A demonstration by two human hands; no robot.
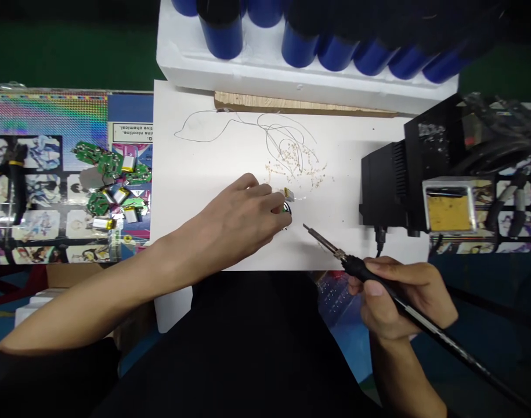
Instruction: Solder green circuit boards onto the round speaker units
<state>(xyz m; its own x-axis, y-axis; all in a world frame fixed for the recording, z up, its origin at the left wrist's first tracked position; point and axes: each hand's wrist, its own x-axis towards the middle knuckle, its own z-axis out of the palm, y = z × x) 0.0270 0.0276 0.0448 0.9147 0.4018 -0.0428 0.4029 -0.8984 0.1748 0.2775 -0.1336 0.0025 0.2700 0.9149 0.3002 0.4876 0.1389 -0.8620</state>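
Note:
My right hand (400, 296) is wrapped round the handle of a soldering iron (356, 267), its tip pointing up and left over the white board. A short gap parts that tip from my left hand (252, 215), whose fingers are closed on a small green circuit board (285, 209), mostly hidden by them. Just beyond the fingertips lies a small silver battery (289, 195) with a yellow end. Thin solder wire (230, 120) lies in loose loops farther back, beside a scatter of tiny tan parts (297, 159).
Green circuit boards (95, 157) and several small batteries (130, 215) lie at the left, near black-handled pliers (17, 180). A black soldering station (382, 186) with a yellow sponge (450, 213) stands right. A white foam tray (269, 75) holding blue cylinders spans the back.

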